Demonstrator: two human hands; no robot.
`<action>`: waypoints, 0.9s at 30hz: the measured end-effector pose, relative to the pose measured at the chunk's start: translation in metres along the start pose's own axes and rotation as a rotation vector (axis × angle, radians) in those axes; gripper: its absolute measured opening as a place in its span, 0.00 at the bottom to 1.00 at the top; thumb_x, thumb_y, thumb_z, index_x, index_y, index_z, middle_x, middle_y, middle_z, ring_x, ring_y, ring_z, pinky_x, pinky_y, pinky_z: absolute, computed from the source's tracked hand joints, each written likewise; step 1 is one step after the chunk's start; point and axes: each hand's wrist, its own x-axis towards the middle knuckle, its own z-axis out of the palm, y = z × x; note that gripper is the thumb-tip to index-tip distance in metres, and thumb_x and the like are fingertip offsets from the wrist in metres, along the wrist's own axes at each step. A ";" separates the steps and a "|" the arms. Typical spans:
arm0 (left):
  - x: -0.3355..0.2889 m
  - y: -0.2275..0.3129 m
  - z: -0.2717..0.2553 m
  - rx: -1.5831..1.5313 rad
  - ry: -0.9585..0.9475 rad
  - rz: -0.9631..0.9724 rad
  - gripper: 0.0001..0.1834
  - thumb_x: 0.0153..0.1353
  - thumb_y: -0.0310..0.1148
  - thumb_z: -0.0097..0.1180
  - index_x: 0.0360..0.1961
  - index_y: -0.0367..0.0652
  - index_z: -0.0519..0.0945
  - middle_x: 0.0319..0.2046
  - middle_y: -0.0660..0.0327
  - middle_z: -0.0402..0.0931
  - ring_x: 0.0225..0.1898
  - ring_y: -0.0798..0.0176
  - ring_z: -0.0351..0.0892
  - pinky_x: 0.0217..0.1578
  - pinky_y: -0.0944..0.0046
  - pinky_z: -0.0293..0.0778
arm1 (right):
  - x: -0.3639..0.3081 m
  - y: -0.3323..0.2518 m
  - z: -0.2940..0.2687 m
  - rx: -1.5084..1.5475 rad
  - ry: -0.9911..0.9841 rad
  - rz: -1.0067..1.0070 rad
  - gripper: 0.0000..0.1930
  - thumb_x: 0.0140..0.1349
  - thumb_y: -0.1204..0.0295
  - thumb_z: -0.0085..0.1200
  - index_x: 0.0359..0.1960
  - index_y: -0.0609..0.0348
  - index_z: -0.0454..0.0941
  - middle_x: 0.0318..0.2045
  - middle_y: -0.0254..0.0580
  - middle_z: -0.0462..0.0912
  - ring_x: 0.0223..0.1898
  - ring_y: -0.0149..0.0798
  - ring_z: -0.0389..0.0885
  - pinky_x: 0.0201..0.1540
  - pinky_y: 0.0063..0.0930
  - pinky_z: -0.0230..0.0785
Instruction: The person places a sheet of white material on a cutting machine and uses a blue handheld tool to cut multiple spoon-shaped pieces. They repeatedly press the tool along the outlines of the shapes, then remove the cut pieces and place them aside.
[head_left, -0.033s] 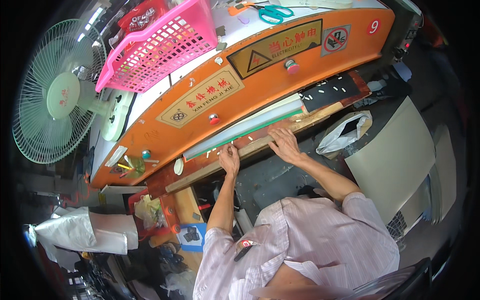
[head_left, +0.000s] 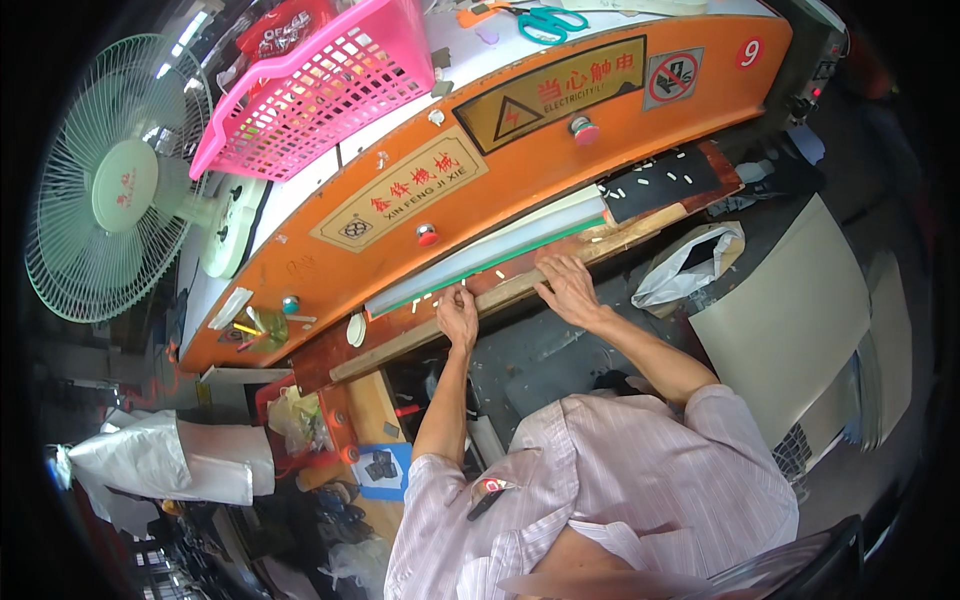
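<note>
My left hand [head_left: 458, 318] is at the front wooden edge [head_left: 400, 352] of the reddish-brown work surface. Its fingers are bent and pressed together, close to small pale strips [head_left: 438, 295]; whatever they may pinch is too small to make out. Farther right, my right hand [head_left: 570, 288] lies over the same edge with its fingers stretched out, holding nothing that I can see. Behind both hands runs a long whitish bar [head_left: 490, 252] with a green strip [head_left: 520, 255] along its near side, below the orange machine front.
The orange machine front [head_left: 400, 250] carries a red button [head_left: 427, 235] and other buttons. On its top stand a pink basket [head_left: 330, 100], teal-handled scissors [head_left: 545, 25] and a green fan [head_left: 125, 185]. Large grey sheets [head_left: 790, 310] and a white bag [head_left: 690, 265] are at the right.
</note>
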 end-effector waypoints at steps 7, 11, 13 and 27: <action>-0.026 -0.014 0.001 -0.013 -0.024 -0.083 0.14 0.71 0.39 0.58 0.41 0.39 0.88 0.24 0.54 0.85 0.29 0.57 0.85 0.37 0.55 0.78 | -0.022 0.008 0.010 0.037 -0.046 0.024 0.18 0.63 0.68 0.65 0.52 0.64 0.83 0.50 0.52 0.87 0.54 0.55 0.80 0.61 0.47 0.68; -0.059 -0.006 -0.012 -0.030 -0.110 -0.104 0.11 0.69 0.37 0.60 0.42 0.40 0.86 0.23 0.53 0.82 0.27 0.49 0.82 0.44 0.52 0.78 | -0.046 -0.004 0.005 0.041 -0.078 0.086 0.17 0.61 0.70 0.65 0.50 0.65 0.83 0.48 0.51 0.86 0.52 0.55 0.79 0.56 0.49 0.69; -0.070 0.005 -0.018 -0.089 -0.122 -0.153 0.14 0.67 0.34 0.61 0.48 0.36 0.86 0.35 0.49 0.85 0.39 0.45 0.82 0.55 0.49 0.75 | -0.048 -0.008 0.000 0.064 -0.224 0.216 0.17 0.62 0.69 0.65 0.49 0.65 0.82 0.47 0.51 0.86 0.52 0.55 0.79 0.55 0.49 0.70; 0.010 0.042 0.036 0.055 -0.483 0.176 0.39 0.69 0.26 0.54 0.78 0.29 0.55 0.77 0.40 0.58 0.79 0.36 0.53 0.78 0.42 0.47 | 0.056 -0.007 0.040 0.196 -0.316 0.194 0.35 0.56 0.67 0.70 0.63 0.72 0.71 0.59 0.61 0.79 0.56 0.59 0.78 0.60 0.48 0.73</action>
